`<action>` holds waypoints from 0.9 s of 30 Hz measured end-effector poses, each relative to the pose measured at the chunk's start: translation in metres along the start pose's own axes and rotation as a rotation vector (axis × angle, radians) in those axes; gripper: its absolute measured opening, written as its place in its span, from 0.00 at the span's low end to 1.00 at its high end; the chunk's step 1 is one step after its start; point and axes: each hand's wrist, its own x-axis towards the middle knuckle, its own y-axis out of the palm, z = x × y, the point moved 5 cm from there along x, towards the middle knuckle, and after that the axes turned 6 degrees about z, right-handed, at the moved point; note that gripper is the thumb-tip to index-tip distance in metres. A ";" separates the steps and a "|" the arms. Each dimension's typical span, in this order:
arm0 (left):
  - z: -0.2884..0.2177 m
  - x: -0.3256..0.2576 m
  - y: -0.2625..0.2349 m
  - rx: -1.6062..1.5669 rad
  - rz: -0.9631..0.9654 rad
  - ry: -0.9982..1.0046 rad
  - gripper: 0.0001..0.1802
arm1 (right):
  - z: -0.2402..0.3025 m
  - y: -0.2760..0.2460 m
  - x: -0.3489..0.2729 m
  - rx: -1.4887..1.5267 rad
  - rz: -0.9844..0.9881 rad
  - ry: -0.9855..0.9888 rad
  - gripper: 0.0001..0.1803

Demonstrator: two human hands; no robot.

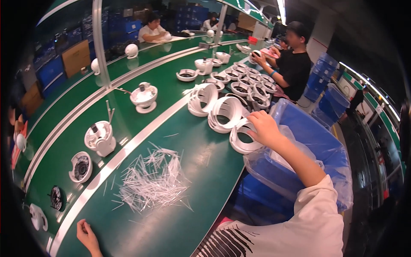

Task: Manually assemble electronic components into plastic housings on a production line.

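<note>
My right hand [264, 127] reaches out over the table's right edge, with its fingers curled over the rim of the nearest stack of white plastic rings [238, 148]. Two more stacks of the same rings [222, 116] stand just beyond it, close together. At the lower left, my left hand [87, 236] is over the green tabletop with its fingers loosely bent and apart; I see nothing in it. Between my hands lies a loose heap of thin, clear-white strips [152, 182], some scattered around its edges.
Past the rings, several white round housings with black insides [240, 88] crowd the table. A green conveyor [124, 122] carries white assemblies [99, 138] on the left. A plastic-lined blue bin [319, 143] stands at my right. A co-worker in black [295, 62] handles a white part.
</note>
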 end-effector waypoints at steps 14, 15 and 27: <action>-0.041 -0.020 0.006 0.124 -0.166 0.117 0.04 | -0.016 -0.017 0.022 -0.086 -0.202 -0.109 0.06; -0.039 -0.020 0.009 0.110 -0.164 0.121 0.04 | -0.012 -0.028 0.026 -0.057 -0.275 -0.120 0.06; -0.045 -0.018 0.001 0.176 -0.170 0.084 0.04 | -0.058 0.047 0.034 0.165 0.057 -0.091 0.04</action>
